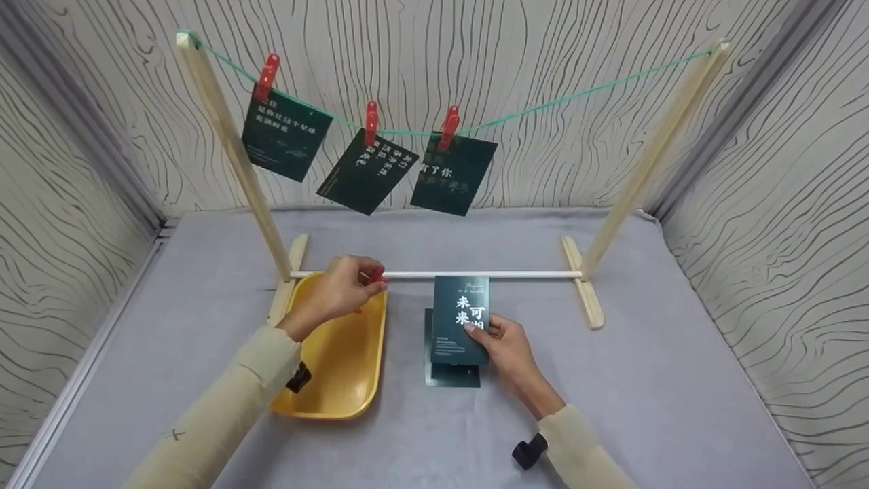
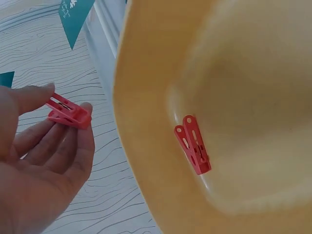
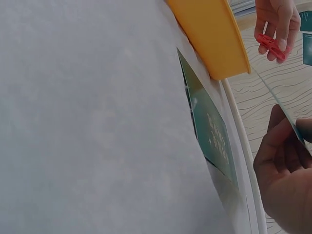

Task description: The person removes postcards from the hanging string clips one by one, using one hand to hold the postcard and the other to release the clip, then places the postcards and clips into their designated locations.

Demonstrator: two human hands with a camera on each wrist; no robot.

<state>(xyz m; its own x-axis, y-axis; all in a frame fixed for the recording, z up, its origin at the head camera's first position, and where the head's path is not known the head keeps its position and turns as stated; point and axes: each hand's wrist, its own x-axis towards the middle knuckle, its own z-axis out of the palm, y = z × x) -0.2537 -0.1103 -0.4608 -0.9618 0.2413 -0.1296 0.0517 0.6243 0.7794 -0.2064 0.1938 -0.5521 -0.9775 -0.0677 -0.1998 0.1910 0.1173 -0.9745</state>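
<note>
Between the thumb and fingers of my left hand [image 1: 343, 288] is a red clothespin [image 2: 69, 113], held above the far end of a yellow tray [image 1: 339, 401]. Another red clothespin [image 2: 193, 145] lies inside that tray, as the left wrist view shows. My right hand [image 1: 510, 350] pinches a dark green card [image 1: 458, 319] with white lettering by its right edge, thumb on the printed face. Under it, partly hidden, further green card [image 1: 451, 377] lies on the grey cloth. In the right wrist view the held card [image 3: 278, 97] appears edge-on, apart from the card below.
A wooden frame [image 1: 645, 163] carries a sagging green string [image 1: 584, 90]. From its left half hang three dark cards [image 1: 288, 132], each clipped by a red clothespin [image 1: 268, 76]. A white rod [image 1: 529, 274] joins the frame's feet behind the tray. Patterned walls stand behind and beside.
</note>
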